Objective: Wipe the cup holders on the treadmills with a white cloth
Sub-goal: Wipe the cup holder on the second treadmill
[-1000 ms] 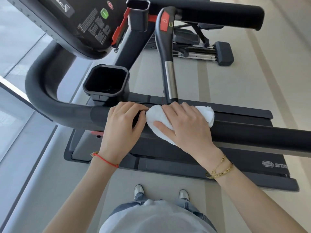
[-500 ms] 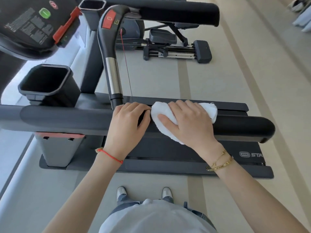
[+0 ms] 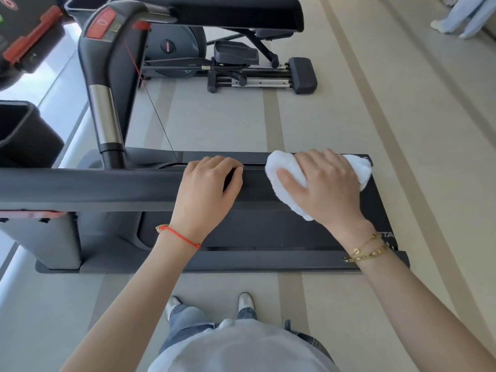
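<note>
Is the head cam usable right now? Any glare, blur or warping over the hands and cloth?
Head view: daylight, soft shadows; left hand, right hand and white cloth sharp. Wide-angle lens warps the edges. Glare on the floor by the cup holder, which is cropped at left.

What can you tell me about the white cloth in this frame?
The white cloth looks like soft terry towelling, bunched into a thick wad, not spread flat. It lies on the dark side rail of the treadmill, near the rail's right end. The right hand lies over its middle, fingers curled round it, so only its two ends show: a rounded lobe toward the left hand and a smaller fold past the knuckles. The left hand does not touch it.
</note>
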